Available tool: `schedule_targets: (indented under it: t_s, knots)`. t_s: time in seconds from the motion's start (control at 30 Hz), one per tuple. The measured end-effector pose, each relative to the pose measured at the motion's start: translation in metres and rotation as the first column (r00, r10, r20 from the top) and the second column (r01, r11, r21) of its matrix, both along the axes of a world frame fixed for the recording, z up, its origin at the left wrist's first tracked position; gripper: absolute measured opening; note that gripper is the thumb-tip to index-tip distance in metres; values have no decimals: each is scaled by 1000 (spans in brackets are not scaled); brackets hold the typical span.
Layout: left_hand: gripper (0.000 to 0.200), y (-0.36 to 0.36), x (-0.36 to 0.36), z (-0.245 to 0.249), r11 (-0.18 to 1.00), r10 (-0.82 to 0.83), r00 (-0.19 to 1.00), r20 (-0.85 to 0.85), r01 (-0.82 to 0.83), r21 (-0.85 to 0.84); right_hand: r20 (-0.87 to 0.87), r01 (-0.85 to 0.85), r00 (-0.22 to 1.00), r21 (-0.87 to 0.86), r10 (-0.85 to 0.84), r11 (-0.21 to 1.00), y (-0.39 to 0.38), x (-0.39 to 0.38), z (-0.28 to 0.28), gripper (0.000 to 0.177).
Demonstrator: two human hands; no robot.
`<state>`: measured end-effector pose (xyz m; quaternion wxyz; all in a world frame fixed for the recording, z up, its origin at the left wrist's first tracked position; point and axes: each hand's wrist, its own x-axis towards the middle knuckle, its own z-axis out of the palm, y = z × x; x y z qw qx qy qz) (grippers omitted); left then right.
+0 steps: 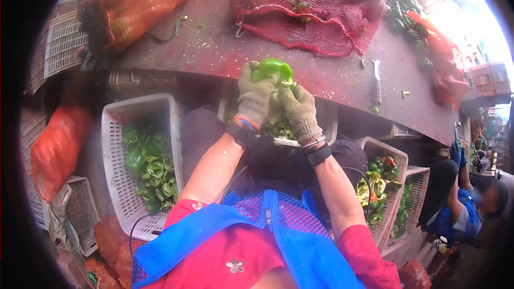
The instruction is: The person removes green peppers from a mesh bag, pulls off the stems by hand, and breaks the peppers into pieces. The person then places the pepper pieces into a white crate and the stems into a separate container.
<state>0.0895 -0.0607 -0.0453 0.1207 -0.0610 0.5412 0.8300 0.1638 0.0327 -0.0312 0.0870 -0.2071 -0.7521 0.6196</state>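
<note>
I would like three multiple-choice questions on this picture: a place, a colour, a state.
1. Where does the red mesh sack lie? A. on the table B. in a basket C. on the floor
2. What colour is the pepper in the left hand? A. red B. green C. yellow
3. How is the right hand? A. bare B. gloved C. bandaged
Answers: 1 A, it rests on the table. 2 B, it is bright green. 3 B, a knit glove covers it.
</note>
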Motion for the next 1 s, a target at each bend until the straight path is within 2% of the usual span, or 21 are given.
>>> schedule_targets:
  t_s: [0.03, 0.13, 0.2, 0.23, 0.27, 0.3, 0.33, 0.37, 0.43, 0.5, 0.57, 0.6, 0.63, 0.7, 0.73, 0.77, 0.87, 1.0]
  knots:
    - [31, -1, 3, 13, 982, 20, 986, 165, -50, 184, -44, 6, 999, 14, -6, 1000, -5, 1, -2, 31]
    - [26, -10, -2, 16, 904, -71, 951, 302, -67, 423, -158, 11, 987, 33, -6, 999, -13, -3, -9, 32]
    - [26, -14, -2, 21, 939, -37, 953, 299, -69, 337, -167, 2, 986, 86, 12, 996, -15, -4, -6, 34]
    - [26, -13, -2, 26, 958, 1, 963, 270, -79, 277, -187, -15, 980, 276, 69, 961, -13, -4, 1, 32]
    - [27, -12, -3, 29, 972, 36, 971, 237, -89, 217, -47, -26, 998, 46, 28, 999, -11, -3, 10, 31]
    - [29, -8, -10, 4, 987, 101, 979, 175, -120, 103, 100, -3, 995, -189, 22, 982, -11, -2, 25, 31]
    - [30, -6, -14, -3, 984, 133, 977, 164, -150, 93, 245, 53, 968, -408, 53, 912, -13, -1, 38, 31]
    - [30, -4, -18, -10, 980, 168, 974, 154, -183, 83, 246, 98, 968, -566, 54, 818, -16, 2, 50, 31]
    - [31, -7, -14, -6, 975, 185, 968, 169, -202, 90, 219, 90, 975, -513, 29, 854, -21, 11, 39, 33]
    - [32, -5, -13, 0, 978, 209, 976, 69, -209, 2, 161, 85, 987, -425, -17, 901, -21, 15, 26, 33]
    - [31, -5, -14, -2, 970, 202, 978, -52, -208, -126, 118, 106, 989, -119, -92, 987, -12, 9, 24, 32]
    - [31, -6, -13, -2, 966, 194, 977, -86, -206, -157, 92, 122, 988, 38, -125, 992, -9, 4, 25, 32]
    - [31, -6, -11, -1, 961, 185, 976, -118, -205, -188, 74, 98, 990, 228, -118, 969, -4, -4, 22, 41]
    - [33, -7, -1, 14, 963, 111, 971, -214, -159, -219, 154, 11, 984, 462, -92, 887, -2, -15, 32, 49]
    - [33, -6, -2, 16, 964, 106, 974, -200, -150, -218, 196, -43, 977, 566, -84, 823, -2, -21, 37, 53]
    - [33, -6, -3, 16, 966, 101, 977, -186, -141, -217, 205, -74, 979, 442, -20, 894, 7, -24, 32, 56]
    - [33, -4, -2, 14, 969, 73, 987, -145, -104, -223, 263, -183, 962, 426, 72, 886, 22, -31, 26, 54]
    - [33, 0, 0, 6, 971, -6, 994, -114, -22, -238, 316, -255, 945, 555, 82, 792, 28, -36, 25, 48]
